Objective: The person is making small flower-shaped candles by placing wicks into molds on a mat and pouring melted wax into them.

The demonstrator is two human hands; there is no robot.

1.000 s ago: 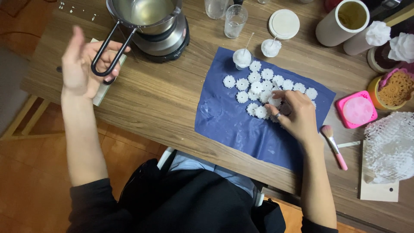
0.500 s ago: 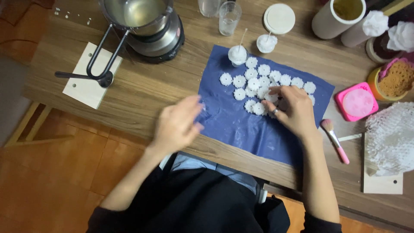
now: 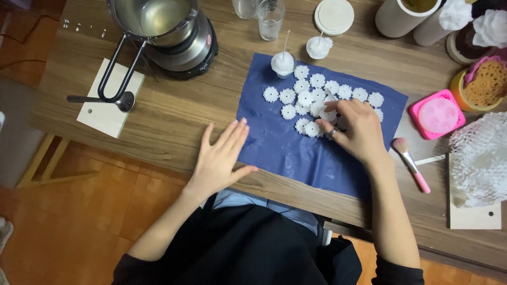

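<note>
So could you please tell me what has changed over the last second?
The left hand came down from beside the steel pot's black handle and now lies flat at the blue sheet's edge, holding nothing. The right hand stayed among the small white flower-shaped pieces.

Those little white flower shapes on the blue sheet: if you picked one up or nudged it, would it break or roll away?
The white flower pieces look small and thin-petalled, so probably light and somewhat fragile at the edges. They lie flat on the blue sheet, so a nudge would likely slide one rather than roll it. The right hand handles them with fingertips only, which suggests a gentle grip suits them.
</note>
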